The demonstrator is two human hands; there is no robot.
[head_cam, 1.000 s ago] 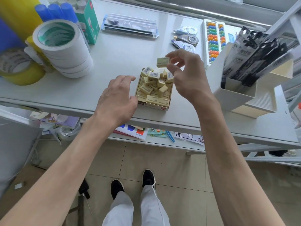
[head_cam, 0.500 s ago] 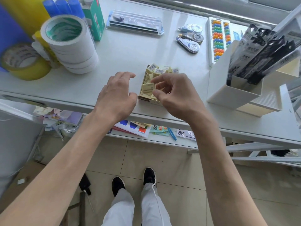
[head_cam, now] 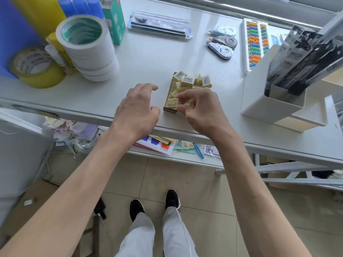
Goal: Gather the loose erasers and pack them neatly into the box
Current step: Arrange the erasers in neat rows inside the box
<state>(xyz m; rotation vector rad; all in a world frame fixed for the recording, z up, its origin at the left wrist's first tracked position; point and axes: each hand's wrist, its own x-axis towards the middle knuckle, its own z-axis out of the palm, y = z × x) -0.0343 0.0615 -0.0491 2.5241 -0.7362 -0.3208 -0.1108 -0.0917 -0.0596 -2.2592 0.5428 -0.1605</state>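
A: Where do the erasers (head_cam: 187,81) stand?

B: Heaped in the box (head_cam: 169,110), which sits near the table's (head_cam: 148,58) front edge; the far ones lie jumbled above the rim, some tilted, labels up; I see none loose on the table itself.

A: And the step in hand?

B: Seating and tidying, I judge — the right hand (head_cam: 200,108) is over the box's near end, its fingertips (head_cam: 179,98) pinched together at an eraser in the front row; whether they grip it or only press it I cannot tell.

A: The left hand (head_cam: 136,110)?

B: At nine o'clock of the box, just beside it, fingers loosely curled and holding nothing; whether it touches the wall is hidden.

A: What does the next move call for?

B: Probably pressing that piece flat and square, then turning the tilted ones at twelve o'clock into rows; the left would do well to brace the box — it is close to the edge.

A: Around it?

B: Tape rolls (head_cam: 89,47) at ten o'clock; correction tapes (head_cam: 221,48) at one; a white organiser (head_cam: 259,101) at three, well apart.
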